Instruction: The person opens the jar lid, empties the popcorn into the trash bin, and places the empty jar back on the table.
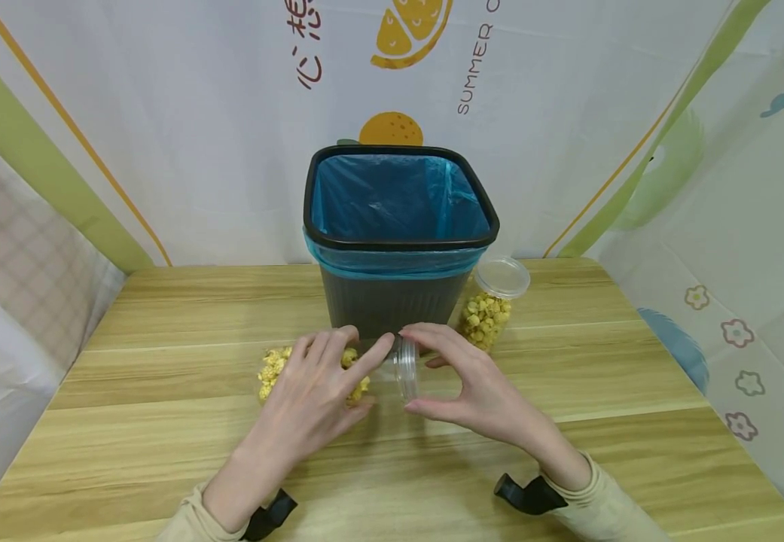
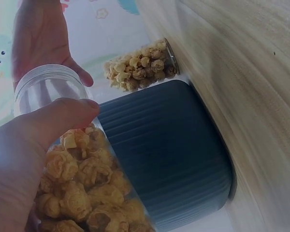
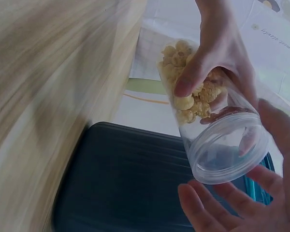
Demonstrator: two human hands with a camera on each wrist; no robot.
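A clear plastic jar of popcorn (image 1: 275, 370) is held on its side, tilted, in front of the bin. My left hand (image 1: 317, 384) grips the jar around its body, thumb on the near side in the left wrist view. The jar's clear round lid end (image 3: 229, 147) points right. My right hand (image 1: 473, 380) is spread around that end, thumb below and fingers above in the head view. Its fingers look loose at the rim; whether they touch it is hard to tell. Popcorn (image 2: 87, 188) fills the lower part of the jar.
A dark bin (image 1: 392, 305) with a blue liner (image 1: 398, 196) stands at the back of the wooden table (image 1: 161, 421). Beside its right side is a second lidded jar (image 1: 486, 316) of popcorn. A printed curtain (image 1: 229, 135) hangs behind.
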